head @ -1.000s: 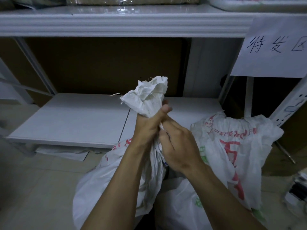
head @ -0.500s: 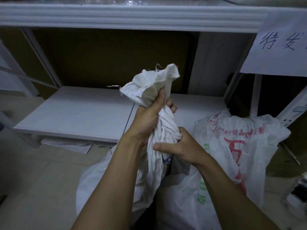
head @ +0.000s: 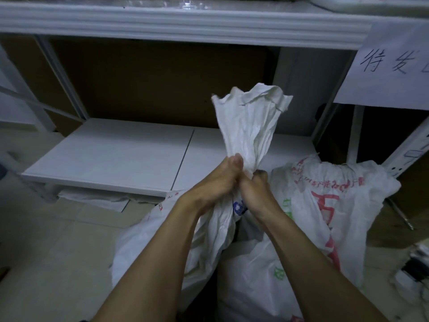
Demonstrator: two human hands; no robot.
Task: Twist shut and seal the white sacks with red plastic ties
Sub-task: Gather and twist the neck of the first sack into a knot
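Observation:
A white woven sack point(head: 209, 231) stands on the floor in front of me, its gathered mouth point(head: 251, 122) fanning upward above my fists. My left hand point(head: 221, 180) and my right hand point(head: 255, 189) are side by side, both closed around the sack's twisted neck. A second white sack with red print point(head: 332, 205) stands to the right, touching the first one. No red tie shows in this view.
A low white shelf board point(head: 120, 154) lies behind the sacks, under an upper white shelf point(head: 185, 22). A handwritten paper sign point(head: 390, 68) hangs at the upper right. Pale floor point(head: 53, 252) spreads to the left; small clutter sits at the lower right edge.
The sack's mouth has risen and opened out into a taller fan. My hands have slid down the neck and come together, the right hand turning from below to beside the left.

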